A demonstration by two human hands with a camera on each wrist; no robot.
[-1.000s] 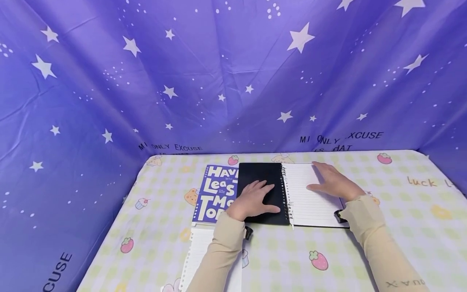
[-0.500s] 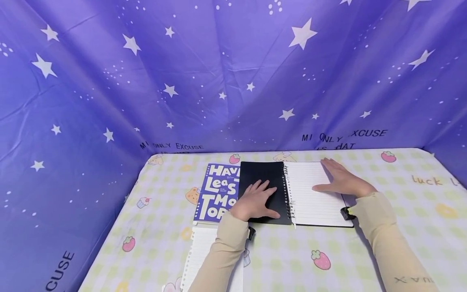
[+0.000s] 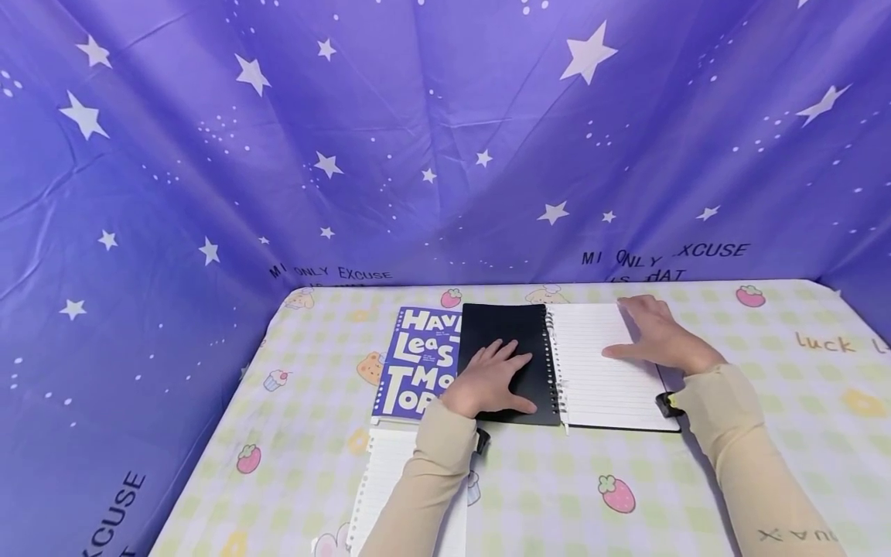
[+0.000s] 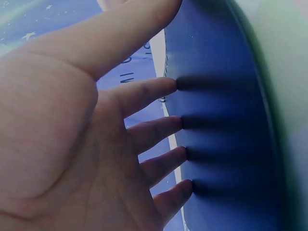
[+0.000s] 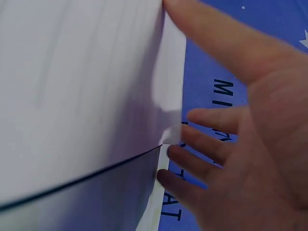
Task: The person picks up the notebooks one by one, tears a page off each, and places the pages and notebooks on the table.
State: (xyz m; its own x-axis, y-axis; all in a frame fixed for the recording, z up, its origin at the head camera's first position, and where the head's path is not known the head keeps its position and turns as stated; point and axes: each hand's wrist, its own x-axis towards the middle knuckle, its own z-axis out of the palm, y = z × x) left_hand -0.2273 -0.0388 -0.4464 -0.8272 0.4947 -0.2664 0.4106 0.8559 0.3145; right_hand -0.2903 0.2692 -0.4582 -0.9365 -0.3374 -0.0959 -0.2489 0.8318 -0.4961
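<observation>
An open ring-bound notebook lies on the table, its black cover point(image 3: 503, 329) at left and a lined white page point(image 3: 592, 379) at right. My left hand point(image 3: 487, 381) spreads over the black cover; in the left wrist view its straight fingertips touch the dark surface. At the page's far right corner is my right hand point(image 3: 657, 334), fingers extended. Its thumb rests on the paper in the right wrist view, with the other fingers point(image 5: 207, 139) at the page edge. Metal rings point(image 3: 554, 363) join the two halves of the notebook.
A purple notebook cover point(image 3: 404, 363) with large white letters is partly overlapped by the black cover. A loose hole-punched sheet point(image 3: 390, 464) lies below it, partly under the left sleeve. A checked tablecloth point(image 3: 543, 495) covers the table, and a purple starry curtain point(image 3: 418, 100) hangs behind.
My right hand has slid right across the page toward its far right corner. The left hand stays on the black cover, and the head view has tilted slightly.
</observation>
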